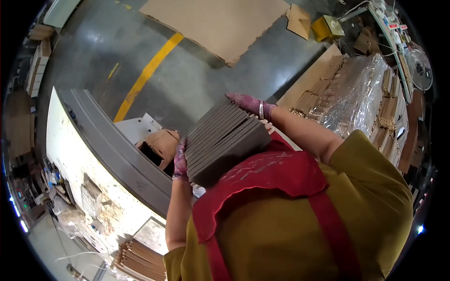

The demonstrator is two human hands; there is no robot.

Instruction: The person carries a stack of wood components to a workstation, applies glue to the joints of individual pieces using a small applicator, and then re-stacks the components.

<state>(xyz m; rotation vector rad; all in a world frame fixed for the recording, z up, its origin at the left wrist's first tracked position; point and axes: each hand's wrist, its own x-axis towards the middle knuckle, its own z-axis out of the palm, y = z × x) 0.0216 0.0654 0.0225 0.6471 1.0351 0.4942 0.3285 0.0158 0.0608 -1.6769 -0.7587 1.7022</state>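
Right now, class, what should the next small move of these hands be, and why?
Probably the left hand and right hand should ease the stack of grey slats slightly toward the red apron to steady it: they hold it from opposite sides, and a dark gap shows between some slats.

The underside of a grey stack [229,152] is hidden; frame edges crop a cardboard sheet [220,23] above and brown slats [140,260] below.
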